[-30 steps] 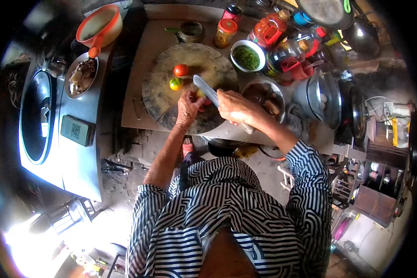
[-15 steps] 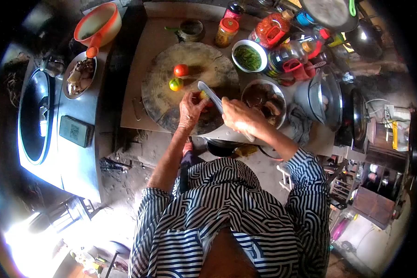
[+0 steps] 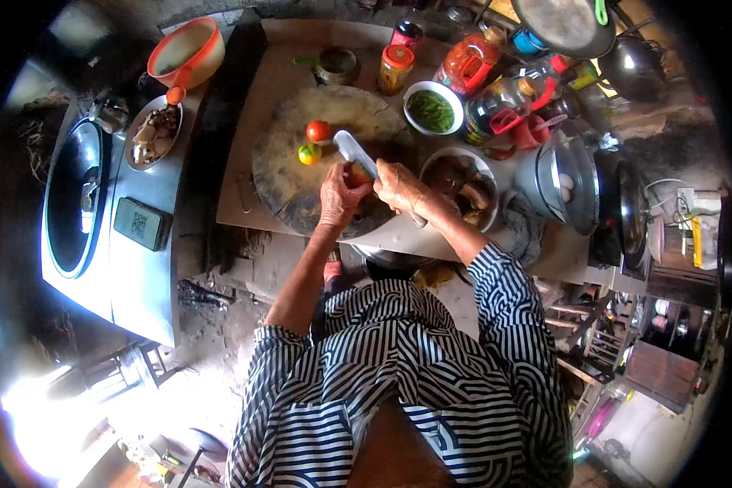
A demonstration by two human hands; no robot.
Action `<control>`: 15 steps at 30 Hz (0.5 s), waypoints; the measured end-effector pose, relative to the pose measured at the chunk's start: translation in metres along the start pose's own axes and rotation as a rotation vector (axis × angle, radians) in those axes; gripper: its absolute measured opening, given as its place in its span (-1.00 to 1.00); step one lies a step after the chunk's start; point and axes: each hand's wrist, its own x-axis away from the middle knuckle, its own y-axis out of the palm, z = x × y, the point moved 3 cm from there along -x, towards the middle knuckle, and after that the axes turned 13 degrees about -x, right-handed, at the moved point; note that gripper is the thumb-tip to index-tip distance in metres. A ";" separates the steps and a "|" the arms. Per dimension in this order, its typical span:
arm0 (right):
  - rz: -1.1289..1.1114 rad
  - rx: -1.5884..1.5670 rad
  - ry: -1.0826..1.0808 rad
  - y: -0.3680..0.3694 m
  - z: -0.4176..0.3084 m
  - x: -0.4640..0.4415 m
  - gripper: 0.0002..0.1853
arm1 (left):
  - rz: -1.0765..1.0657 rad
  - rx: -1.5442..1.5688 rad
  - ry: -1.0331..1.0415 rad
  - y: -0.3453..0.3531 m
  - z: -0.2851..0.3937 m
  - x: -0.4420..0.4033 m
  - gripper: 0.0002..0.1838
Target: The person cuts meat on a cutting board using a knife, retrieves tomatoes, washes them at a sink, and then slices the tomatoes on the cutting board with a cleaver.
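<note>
My right hand point(image 3: 401, 188) grips the handle of a knife point(image 3: 355, 153), whose blade points up and left over the round wooden board point(image 3: 289, 183). Close beside the blade, my left hand point(image 3: 342, 195) is closed on a small tomato piece point(image 3: 358, 172), partly hidden by the fingers and the blade. A red tomato point(image 3: 319, 130) rests on the board above my left hand, with a green-yellow tomato point(image 3: 309, 154) just below it. Right of my right hand stands a bowl of dark meat point(image 3: 462, 185).
A bowl of green vegetables point(image 3: 432, 109), a red-lidded jar point(image 3: 395, 68) and several bottles stand behind the board. Pots point(image 3: 555, 180) are at the right. On the left counter are a plate of food point(image 3: 154, 134), an orange-rimmed container point(image 3: 186, 53) and a box point(image 3: 141, 224).
The view has shifted slightly. My right hand and the knife have moved left, bringing the blade over the piece at my left fingertips.
</note>
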 end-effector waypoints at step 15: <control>0.165 0.132 -0.311 0.003 -0.008 0.025 -0.75 | -0.320 1.458 -0.249 -0.058 0.014 0.031 -0.44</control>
